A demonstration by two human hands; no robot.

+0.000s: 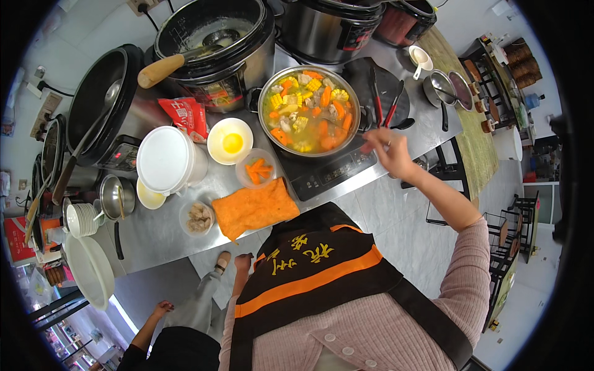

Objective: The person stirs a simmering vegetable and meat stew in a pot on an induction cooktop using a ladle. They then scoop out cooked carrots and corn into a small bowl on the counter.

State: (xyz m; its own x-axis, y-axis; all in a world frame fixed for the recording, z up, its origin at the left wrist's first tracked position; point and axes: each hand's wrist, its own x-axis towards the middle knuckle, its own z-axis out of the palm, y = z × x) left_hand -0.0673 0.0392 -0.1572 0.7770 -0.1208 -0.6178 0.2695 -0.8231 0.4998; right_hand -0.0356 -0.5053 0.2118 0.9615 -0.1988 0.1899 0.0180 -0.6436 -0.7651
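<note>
A steel pot (310,111) of soup with corn pieces, carrot chunks and meat sits on a black induction cooker (332,174). At the pot's right rim, my right hand (390,150) pinches the thin handle of a utensil, probably a spoon or ladle, whose far end dips into the soup. My left hand (243,261) hangs low beside the apron, below the counter edge; its fingers are partly hidden. Left of the pot stand a bowl with a yellow liquid or yolk (232,142), a plastic cup of carrot pieces (256,169) and a cup of meat pieces (198,219).
An orange cloth (255,208) lies at the counter's front edge. A white lidded tub (167,160), a red packet (185,118) and large electric cookers (218,69) stand left and behind. Red-handled tongs (379,109) rest right of the pot. Another person's hand (163,308) is at lower left.
</note>
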